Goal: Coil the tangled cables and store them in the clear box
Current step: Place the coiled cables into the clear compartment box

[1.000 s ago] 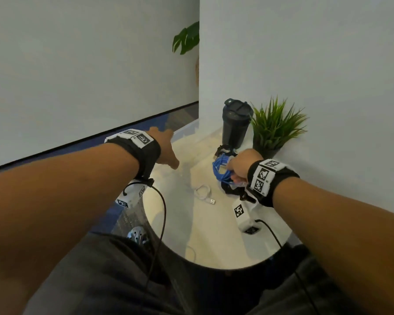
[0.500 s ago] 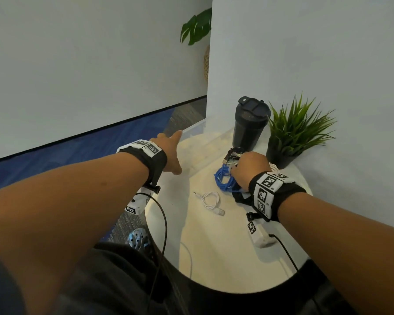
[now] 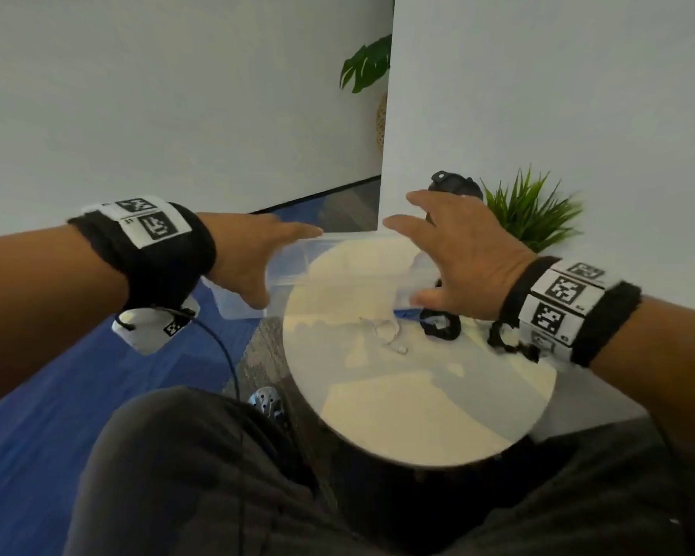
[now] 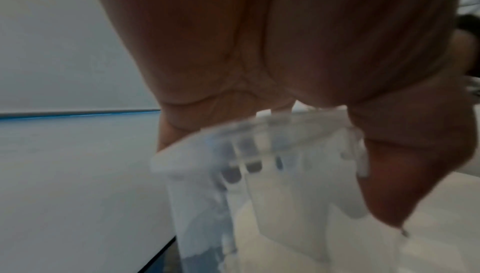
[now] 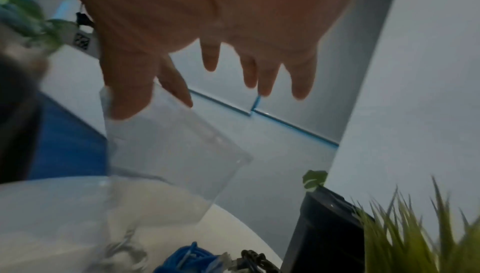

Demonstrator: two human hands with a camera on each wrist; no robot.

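Observation:
The clear box (image 3: 338,256) is blurred above the far left of the round white table (image 3: 418,399), its left end past the table's edge. My left hand (image 3: 257,256) grips that end, the ribbed rim (image 4: 259,154) caught between thumb and fingers. My right hand (image 3: 450,250) hovers at the other end with fingers spread, only its thumb (image 5: 127,101) touching the box corner. A coiled blue cable (image 5: 189,259) and a black cable (image 3: 440,325) lie under the right hand. The white cable (image 3: 386,331) lies mid-table.
A black tumbler (image 3: 454,184) and a spiky green potted plant (image 3: 530,210) stand at the back right against the white wall. Blue carpet (image 3: 57,395) lies left of the table. My lap is at the table's near edge.
My right hand has let go of the blue cable and risen to the box's right end. My left hand has taken hold of the box's left end.

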